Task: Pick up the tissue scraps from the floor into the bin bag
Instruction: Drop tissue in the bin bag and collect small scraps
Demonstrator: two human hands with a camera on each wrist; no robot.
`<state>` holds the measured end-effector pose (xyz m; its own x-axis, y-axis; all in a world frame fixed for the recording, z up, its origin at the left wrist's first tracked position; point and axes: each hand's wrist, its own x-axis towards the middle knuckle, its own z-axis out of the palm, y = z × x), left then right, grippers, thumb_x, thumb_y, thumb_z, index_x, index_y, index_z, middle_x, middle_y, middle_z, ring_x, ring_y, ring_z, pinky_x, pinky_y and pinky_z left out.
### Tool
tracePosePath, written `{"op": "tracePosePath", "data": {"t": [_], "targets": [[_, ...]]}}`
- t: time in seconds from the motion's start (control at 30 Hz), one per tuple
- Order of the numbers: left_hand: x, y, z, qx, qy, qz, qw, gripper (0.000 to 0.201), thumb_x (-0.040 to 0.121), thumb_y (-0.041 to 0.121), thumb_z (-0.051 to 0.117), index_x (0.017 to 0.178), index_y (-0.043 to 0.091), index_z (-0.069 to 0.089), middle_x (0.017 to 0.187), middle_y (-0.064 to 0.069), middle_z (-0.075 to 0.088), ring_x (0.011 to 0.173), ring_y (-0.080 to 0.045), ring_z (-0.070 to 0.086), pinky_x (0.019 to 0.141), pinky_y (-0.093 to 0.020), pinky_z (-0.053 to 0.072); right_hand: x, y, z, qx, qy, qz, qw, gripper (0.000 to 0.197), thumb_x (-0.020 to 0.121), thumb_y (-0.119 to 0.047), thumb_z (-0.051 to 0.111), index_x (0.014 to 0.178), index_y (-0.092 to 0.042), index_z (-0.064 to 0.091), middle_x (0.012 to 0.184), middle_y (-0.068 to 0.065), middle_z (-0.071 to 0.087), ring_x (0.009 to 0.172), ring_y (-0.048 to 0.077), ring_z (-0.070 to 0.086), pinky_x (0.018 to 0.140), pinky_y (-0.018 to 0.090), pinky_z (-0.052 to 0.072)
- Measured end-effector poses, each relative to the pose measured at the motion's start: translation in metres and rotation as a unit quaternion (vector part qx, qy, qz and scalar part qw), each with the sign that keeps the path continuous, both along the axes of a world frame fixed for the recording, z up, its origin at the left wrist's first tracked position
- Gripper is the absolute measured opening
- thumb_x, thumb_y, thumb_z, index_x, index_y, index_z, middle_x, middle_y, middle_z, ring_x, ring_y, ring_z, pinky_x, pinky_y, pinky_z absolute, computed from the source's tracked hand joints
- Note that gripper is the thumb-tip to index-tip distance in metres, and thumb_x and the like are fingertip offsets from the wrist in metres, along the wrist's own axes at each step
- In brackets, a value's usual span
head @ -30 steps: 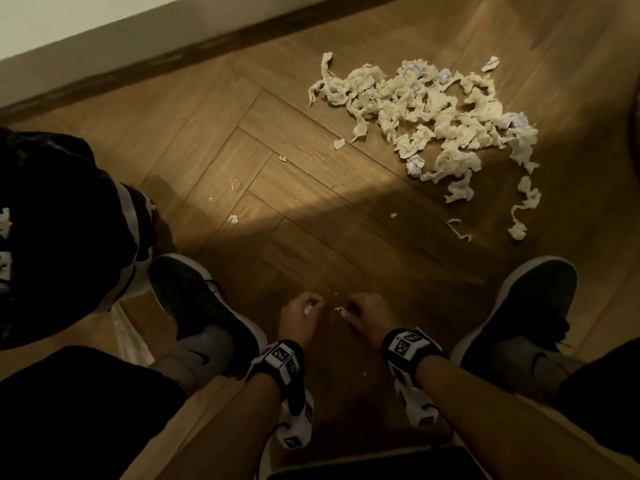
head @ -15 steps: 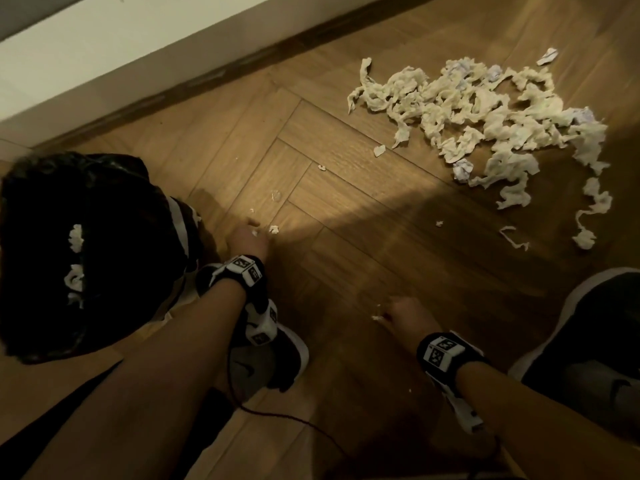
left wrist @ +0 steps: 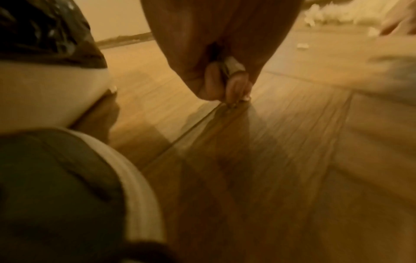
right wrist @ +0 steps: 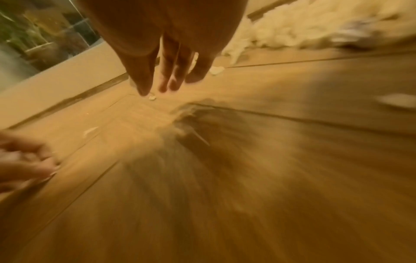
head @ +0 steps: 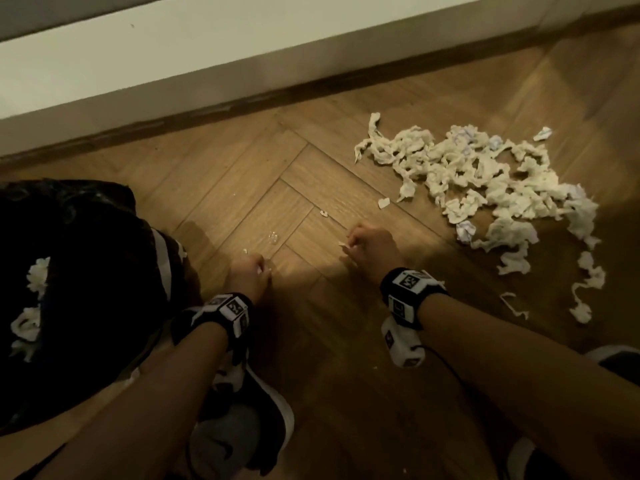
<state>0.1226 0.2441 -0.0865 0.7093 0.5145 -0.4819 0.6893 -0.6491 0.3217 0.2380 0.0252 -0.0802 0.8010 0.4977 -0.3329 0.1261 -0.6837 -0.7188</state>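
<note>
A big pile of white tissue scraps [head: 485,181] lies on the wooden floor at the right; its blurred edge [right wrist: 292,35] shows in the right wrist view. The black bin bag [head: 76,271] stands open at the left with scraps inside [head: 38,275]. My left hand [head: 256,270] is down at the floor beside the bag, fingers curled on a small pale tissue scrap [left wrist: 234,65]. My right hand [head: 349,242] is further forward, pinching a small scrap [head: 344,245] at its fingertips [right wrist: 162,85]. Loose bits lie ahead of it [head: 383,202] [head: 323,213] [right wrist: 152,97].
A white wall and dark skirting board [head: 242,102] run along the far side. My dark shoe [head: 242,427] with its white sole [left wrist: 139,195] sits just behind the left hand. More thin scraps trail off at the far right [head: 585,289].
My right hand has moved forward toward the loose bits near the pile. My left hand stays low by the bag. The view has tilted up toward the wall.
</note>
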Motion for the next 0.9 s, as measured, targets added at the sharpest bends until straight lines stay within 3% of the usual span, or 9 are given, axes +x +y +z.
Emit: {"op": "tracePosePath", "data": {"t": [0.13, 0.2, 0.3, 0.47, 0.57, 0.67, 0.73, 0.83, 0.9], "targets": [[-0.003, -0.017, -0.003, -0.183, -0.03, 0.167, 0.968, 0.014, 0.087, 0.018, 0.064, 0.074, 0.017, 0.059, 0.082, -0.004, 0.065, 0.083, -0.023, 0.061, 0.076, -0.03, 0.046, 0.032, 0.039, -0.012, -0.016, -0.055, 0.023, 0.998, 0.005, 0.081, -0.011, 0.065, 0.076, -0.011, 0.064, 0.099, 0.001, 0.059, 0.094, 0.017, 0.052, 0.083, 0.033, 0.045], [-0.005, -0.025, -0.005, -0.261, -0.055, 0.221, 0.938, 0.018, 0.087, 0.017, 0.064, 0.07, 0.018, 0.059, 0.072, -0.004, 0.065, 0.07, -0.023, 0.063, 0.067, -0.03, 0.051, 0.039, 0.052, -0.02, -0.012, -0.067, 0.024, 0.997, 0.007, 0.081, -0.012, 0.067, 0.074, -0.011, 0.064, 0.097, -0.001, 0.06, 0.092, 0.016, 0.053, 0.082, 0.034, 0.046], [-0.01, -0.038, -0.007, -0.289, -0.061, 0.242, 0.924, 0.02, 0.088, 0.016, 0.064, 0.069, 0.017, 0.058, 0.062, -0.002, 0.059, 0.054, -0.013, 0.052, 0.051, -0.023, 0.04, 0.042, 0.068, -0.034, -0.024, -0.071, 0.008, 0.997, 0.012, 0.08, -0.018, 0.071, 0.071, -0.015, 0.064, 0.091, -0.006, 0.058, 0.082, 0.012, 0.055, 0.073, 0.032, 0.049], [-0.022, -0.049, -0.013, -0.318, -0.049, 0.27, 0.908, 0.021, 0.088, 0.015, 0.064, 0.068, 0.018, 0.06, 0.061, 0.001, 0.059, 0.05, -0.009, 0.049, 0.044, -0.019, 0.034, 0.049, 0.08, -0.047, -0.052, -0.086, -0.027, 0.995, 0.014, 0.079, -0.016, 0.072, 0.068, -0.018, 0.063, 0.081, -0.003, 0.062, 0.075, 0.014, 0.057, 0.069, 0.037, 0.053], [-0.022, -0.049, -0.013, -0.314, -0.05, 0.288, 0.903, 0.02, 0.088, 0.015, 0.063, 0.069, 0.017, 0.058, 0.061, 0.0, 0.056, 0.051, -0.012, 0.048, 0.045, -0.02, 0.033, 0.053, 0.08, -0.045, -0.075, -0.079, 0.004, 0.994, 0.011, 0.08, -0.012, 0.07, 0.07, -0.015, 0.066, 0.082, 0.003, 0.065, 0.079, 0.019, 0.06, 0.073, 0.037, 0.053], [-0.019, -0.046, -0.008, -0.313, -0.058, 0.318, 0.893, 0.02, 0.091, 0.014, 0.057, 0.071, 0.015, 0.054, 0.063, -0.003, 0.053, 0.053, -0.014, 0.046, 0.048, -0.021, 0.035, 0.059, 0.077, -0.033, -0.109, -0.033, 0.034, 0.993, 0.008, 0.08, -0.015, 0.073, 0.074, -0.013, 0.07, 0.082, 0.005, 0.068, 0.081, 0.019, 0.062, 0.073, 0.031, 0.052], [-0.016, -0.047, -0.002, -0.34, -0.064, 0.347, 0.872, 0.018, 0.092, 0.011, 0.053, 0.074, 0.012, 0.051, 0.063, -0.003, 0.047, 0.05, -0.013, 0.042, 0.042, -0.019, 0.033, 0.058, 0.07, -0.024, -0.12, 0.015, 0.031, 0.992, 0.01, 0.079, -0.019, 0.076, 0.075, -0.011, 0.071, 0.081, 0.005, 0.068, 0.078, 0.016, 0.061, 0.067, 0.026, 0.048], [-0.011, -0.056, 0.009, -0.378, -0.065, 0.383, 0.841, 0.019, 0.091, 0.008, 0.049, 0.072, 0.01, 0.049, 0.059, -0.002, 0.042, 0.045, -0.01, 0.039, 0.038, -0.017, 0.029, 0.039, 0.051, -0.003, -0.061, 0.113, -0.029, 0.991, 0.012, 0.078, -0.016, 0.076, 0.076, -0.005, 0.071, 0.076, 0.006, 0.069, 0.072, 0.015, 0.064, 0.064, 0.029, 0.055], [-0.012, -0.067, 0.018, -0.433, -0.074, 0.416, 0.797, 0.019, 0.092, 0.009, 0.043, 0.074, 0.01, 0.047, 0.06, -0.003, 0.043, 0.039, -0.007, 0.038, 0.034, -0.015, 0.027, 0.011, 0.038, 0.023, -0.003, 0.151, -0.06, 0.987, 0.007, 0.078, -0.013, 0.075, 0.075, -0.007, 0.07, 0.074, 0.004, 0.07, 0.069, 0.01, 0.066, 0.064, 0.025, 0.056]]}}
